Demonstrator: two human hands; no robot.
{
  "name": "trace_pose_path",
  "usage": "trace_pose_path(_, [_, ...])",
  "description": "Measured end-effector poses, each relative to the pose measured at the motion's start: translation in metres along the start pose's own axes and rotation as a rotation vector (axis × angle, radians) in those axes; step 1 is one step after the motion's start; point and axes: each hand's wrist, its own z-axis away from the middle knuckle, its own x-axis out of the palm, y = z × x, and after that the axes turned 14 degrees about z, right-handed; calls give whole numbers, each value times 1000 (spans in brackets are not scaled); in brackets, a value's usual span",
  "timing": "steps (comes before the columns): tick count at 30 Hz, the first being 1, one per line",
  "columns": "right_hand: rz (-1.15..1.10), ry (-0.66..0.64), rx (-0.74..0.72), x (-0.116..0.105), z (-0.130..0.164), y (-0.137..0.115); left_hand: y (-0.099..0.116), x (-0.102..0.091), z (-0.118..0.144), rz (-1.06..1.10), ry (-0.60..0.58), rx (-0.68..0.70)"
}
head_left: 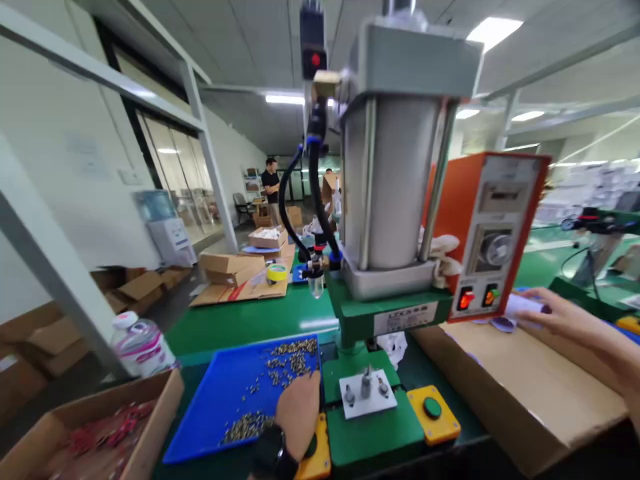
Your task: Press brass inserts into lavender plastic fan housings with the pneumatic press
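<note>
The person's left hand [299,413] rests on the near right edge of a blue tray [220,400], with the fingers curled down among the small metal pieces [293,360] that lie spread on it. It looks like the fingers are picking at the pieces, but the back of the hand hides the tips, so it cannot be told if one is pinched. The right hand [575,323] reaches out far to the right, fingers long and flat, touching a small purple piece [503,325] on top of a big cardboard box [525,387]. Between the two hands stands a green press machine [390,220] with a fat grey cylinder on top. Its little white plate [367,395] with three short pins looks bare, so nothing seems to be loaded there yet. The yellow button box [433,413] with the green button is not being touched. Many pieces are on the tray, so a lot looks left to do. On the left, a cardboard box with red parts [107,433] sits near a plastic bottle [141,343]. Far back, a person [271,187] stands by more boxes.
</note>
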Motion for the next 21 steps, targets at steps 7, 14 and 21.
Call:
trace_pose_path(7, [-760,-463,20,41,121,-163,-1,3,2,0,-45,38])
trace_pose_path(14, [-668,-538,-150,84,126,-214,-3,3,4,12,-41,37])
trace_pose_path(21, [-309,-478,-422,77,129,-225,-4,5,5,14,-25,52])
